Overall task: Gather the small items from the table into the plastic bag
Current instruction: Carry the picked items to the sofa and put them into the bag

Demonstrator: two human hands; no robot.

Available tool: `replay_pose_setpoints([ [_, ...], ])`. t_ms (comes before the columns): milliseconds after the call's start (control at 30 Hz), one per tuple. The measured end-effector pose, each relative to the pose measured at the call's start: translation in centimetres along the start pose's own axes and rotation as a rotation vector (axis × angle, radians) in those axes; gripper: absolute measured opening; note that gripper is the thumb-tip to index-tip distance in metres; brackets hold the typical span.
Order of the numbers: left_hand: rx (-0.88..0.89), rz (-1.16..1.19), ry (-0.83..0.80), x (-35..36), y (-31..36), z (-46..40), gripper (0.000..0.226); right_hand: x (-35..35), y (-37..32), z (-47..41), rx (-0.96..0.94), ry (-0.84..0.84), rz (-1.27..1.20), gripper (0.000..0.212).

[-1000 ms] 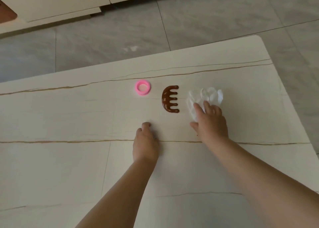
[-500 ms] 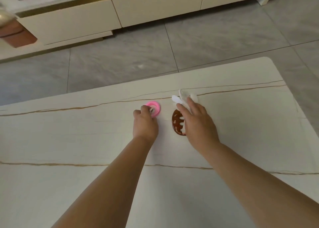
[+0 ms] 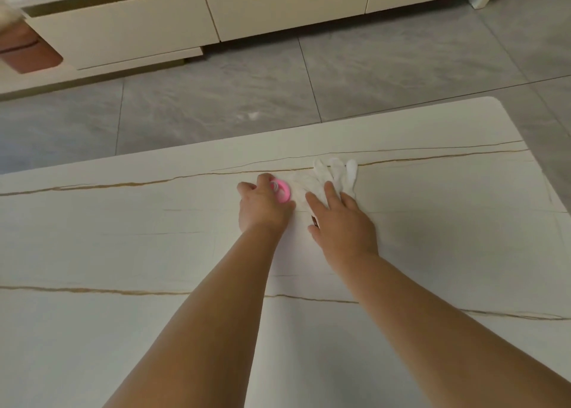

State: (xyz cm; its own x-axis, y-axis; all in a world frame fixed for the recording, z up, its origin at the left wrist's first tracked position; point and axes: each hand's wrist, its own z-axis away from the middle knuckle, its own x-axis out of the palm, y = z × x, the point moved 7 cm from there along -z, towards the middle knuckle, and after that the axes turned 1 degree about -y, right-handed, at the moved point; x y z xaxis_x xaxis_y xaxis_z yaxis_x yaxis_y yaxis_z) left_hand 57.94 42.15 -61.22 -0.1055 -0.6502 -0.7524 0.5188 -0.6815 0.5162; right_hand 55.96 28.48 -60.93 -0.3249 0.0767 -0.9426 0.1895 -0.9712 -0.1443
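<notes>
My left hand (image 3: pixel 262 209) grips a pink ring (image 3: pixel 282 192), which is tilted up off the pale table (image 3: pixel 123 253). Just to its right lies the white plastic bag (image 3: pixel 335 172), thin and crumpled, with finger-like lobes pointing away from me. My right hand (image 3: pixel 340 222) presses down on the bag's near part, fingers spread, thumb tucked at its edge. A brown comb (image 3: pixel 314 220) is almost wholly hidden under the bag and that hand; only a dark sliver shows beside the thumb.
The table's far edge and rounded right corner (image 3: pixel 494 101) lie beyond the bag, with grey floor tiles (image 3: pixel 340 76) past them. A long cream cabinet (image 3: pixel 278 5) stands along the back, and a brown box (image 3: pixel 27 52) sits at far left.
My right hand carried the bag leftwards and laid it over the comb. My left hand reached forward and closed on the pink ring, tipping it up. The view tilted up.
</notes>
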Motion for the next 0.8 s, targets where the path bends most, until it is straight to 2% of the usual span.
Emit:
replay_pose_setpoints([
  [200,-0.063,0.028,-0.062,0.5,-1.1,4.0,0.051,-1.3,-0.7,2.0,-0.055,-0.045,-0.025,0.047],
  [367,-0.171,0.277,-0.150,-0.5,-1.7,9.2,0.051,-1.8,1.2,6.2,0.192,-0.136,-0.747,0.056],
  [433,-0.204,0.364,-0.135,-2.0,-1.3,11.3,0.043,-2.9,0.9,8.2,0.249,-0.137,-0.899,0.055],
  [533,-0.225,0.458,-0.105,-5.3,-0.1,14.5,0.031,-6.6,-0.6,11.1,0.243,-0.120,-0.966,0.050],
  [700,-0.337,0.683,-0.074,-11.8,1.5,21.7,0.035,-15.3,-3.6,17.1,0.155,-0.117,-1.034,0.038],
  [800,-0.380,0.818,-0.109,-15.6,1.9,26.3,0.036,-20.7,-5.5,21.1,0.122,-0.117,-1.122,0.034],
])
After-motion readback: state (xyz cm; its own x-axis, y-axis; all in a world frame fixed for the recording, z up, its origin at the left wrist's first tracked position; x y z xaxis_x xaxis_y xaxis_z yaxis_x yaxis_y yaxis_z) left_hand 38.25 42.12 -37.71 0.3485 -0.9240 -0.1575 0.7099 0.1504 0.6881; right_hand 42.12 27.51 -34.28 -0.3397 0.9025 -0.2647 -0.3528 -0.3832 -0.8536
